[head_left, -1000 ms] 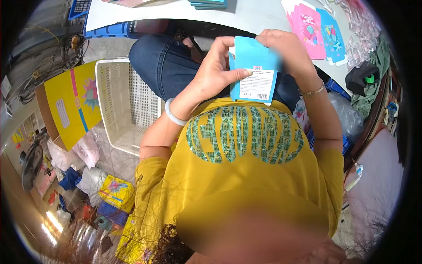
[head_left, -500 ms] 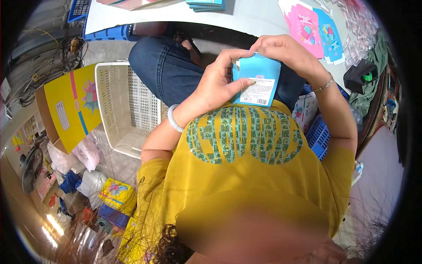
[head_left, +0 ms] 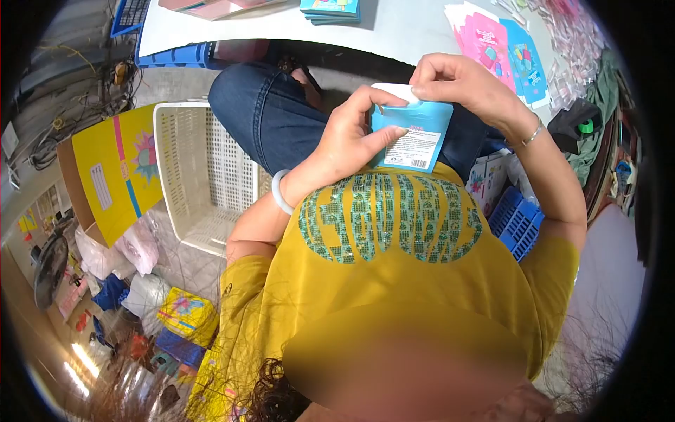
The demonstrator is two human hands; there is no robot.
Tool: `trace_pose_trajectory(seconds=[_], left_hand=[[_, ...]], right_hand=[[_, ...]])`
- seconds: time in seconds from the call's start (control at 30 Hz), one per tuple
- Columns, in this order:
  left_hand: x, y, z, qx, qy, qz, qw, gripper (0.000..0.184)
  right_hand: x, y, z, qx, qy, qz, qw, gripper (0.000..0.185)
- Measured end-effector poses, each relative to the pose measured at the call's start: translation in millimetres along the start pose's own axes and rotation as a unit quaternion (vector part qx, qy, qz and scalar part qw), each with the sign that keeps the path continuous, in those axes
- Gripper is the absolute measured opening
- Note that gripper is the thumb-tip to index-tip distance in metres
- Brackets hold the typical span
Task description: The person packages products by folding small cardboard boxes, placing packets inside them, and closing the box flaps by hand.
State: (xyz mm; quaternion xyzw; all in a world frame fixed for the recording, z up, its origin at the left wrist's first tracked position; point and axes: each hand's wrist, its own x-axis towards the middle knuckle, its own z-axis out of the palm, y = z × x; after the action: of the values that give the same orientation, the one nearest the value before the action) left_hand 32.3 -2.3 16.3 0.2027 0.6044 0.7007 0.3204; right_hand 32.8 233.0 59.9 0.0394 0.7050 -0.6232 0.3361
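A light-blue printed box (head_left: 425, 126) rests upright against my lap, its label and barcode facing me. My left hand (head_left: 351, 133) is closed on its left side, thumb flat on the front and fingers at the back and upper edge. At the box's top, a white flap (head_left: 395, 90) stands up. My right hand (head_left: 450, 79) has its thumb and index finger pinched together at the flap's right end, touching the top edge. Whatever is inside the box is hidden from view.
Ahead is a white table (head_left: 394, 32) with pink cards (head_left: 485, 42), blue cards (head_left: 526, 60), a blue stack (head_left: 330, 8) and many small wrapped pieces (head_left: 566, 42). A white basket (head_left: 204, 176) and yellow carton (head_left: 116, 169) stand left; a blue basket (head_left: 517, 221) sits right.
The white flap has come up into view at the box's top. My right hand has shifted slightly right, its thumb and finger now at the flap. My left hand keeps its hold.
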Motion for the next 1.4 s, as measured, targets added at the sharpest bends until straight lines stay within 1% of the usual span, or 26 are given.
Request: trace_pose_trajectory(seconds=[0.03, 0.07, 0.13, 0.17, 0.27, 0.37, 0.47, 0.57, 0.67, 0.77, 0.87, 0.9, 0.97, 1.1, 1.2, 1.23, 1.33, 1.4], left_hand=[[0.0, 1.1, -0.2, -0.022, 0.007, -0.015, 1.000, 0.031], [1.2, -1.2, -0.6, -0.029, 0.024, -0.002, 0.999, 0.032], [4.7, -5.2, -1.6, -0.042, 0.058, 0.023, 0.997, 0.032], [4.1, -3.5, -5.2, -0.070, 0.042, -0.017, 0.997, 0.035], [4.3, 0.8, -1.4, -0.055, 0.047, -0.016, 0.997, 0.033], [9.1, 0.6, 1.4, -0.078, 0.069, 0.000, 0.995, 0.024], [14.1, -2.6, 3.3, -0.035, 0.097, 0.029, 0.994, 0.018], [16.8, 3.9, 6.2, -0.026, 0.106, 0.022, 0.994, 0.013], [19.0, 2.3, 4.8, 0.013, 0.106, 0.039, 0.994, 0.013], [22.4, 4.5, 1.2, 0.097, 0.112, 0.081, 0.986, 0.013], [28.6, 1.6, 0.3, 0.075, 0.134, 0.083, 0.985, 0.012], [27.6, 3.4, -1.8, 0.099, 0.115, 0.083, 0.985, 0.012], [29.2, 1.1, -2.7, 0.104, 0.118, 0.091, 0.983, 0.012], [32.9, 10.4, -6.3, 0.155, 0.093, 0.103, 0.978, 0.012], [37.7, 7.9, -9.8, 0.027, 0.095, 0.072, 0.993, 0.013], [37.3, 7.7, -13.0, 0.035, 0.075, 0.065, 0.994, 0.014], [37.1, -0.3, -14.8, 0.005, 0.091, 0.091, 0.992, 0.014], [36.3, -3.2, -13.9, -0.014, 0.095, 0.091, 0.991, 0.014]], right_hand=[[-1.7, -0.5, -1.8, -0.011, 0.007, -0.001, 1.000, 0.015], [-2.9, -1.0, -2.9, -0.023, 0.014, -0.003, 1.000, 0.015], [-10.7, -0.4, 5.4, -0.089, 0.045, -0.103, 0.990, 0.016], [-12.5, 1.3, 8.4, -0.121, 0.061, -0.153, 0.979, 0.017], [-10.1, 11.8, 9.1, -0.074, 0.054, -0.151, 0.984, 0.014], [-6.7, 19.5, 10.9, -0.049, 0.063, -0.193, 0.978, 0.013], [-4.9, 18.4, 13.4, -0.048, 0.076, -0.211, 0.973, 0.012], [-4.0, 14.7, 20.1, -0.060, 0.078, -0.218, 0.971, 0.012], [-1.3, 19.1, 23.7, -0.083, 0.126, -0.231, 0.961, 0.013], [-2.8, 13.7, 20.9, -0.121, 0.116, -0.247, 0.954, 0.010], [-0.5, 15.1, 16.1, -0.105, 0.136, -0.222, 0.960, 0.012], [-1.1, 15.0, 15.3, -0.126, 0.138, -0.221, 0.957, 0.012], [-3.5, 15.7, 14.8, -0.168, 0.142, -0.217, 0.951, 0.014], [-2.0, 18.3, 15.9, -0.134, 0.165, -0.245, 0.946, 0.015], [-2.2, 15.6, 18.0, -0.128, 0.171, -0.255, 0.943, 0.016], [-2.8, 15.3, 17.3, -0.137, 0.169, -0.249, 0.944, 0.017], [-2.4, 17.3, 15.0, -0.182, 0.191, -0.263, 0.928, 0.020], [-2.9, 18.7, 13.8, -0.214, 0.206, -0.270, 0.916, 0.021]])
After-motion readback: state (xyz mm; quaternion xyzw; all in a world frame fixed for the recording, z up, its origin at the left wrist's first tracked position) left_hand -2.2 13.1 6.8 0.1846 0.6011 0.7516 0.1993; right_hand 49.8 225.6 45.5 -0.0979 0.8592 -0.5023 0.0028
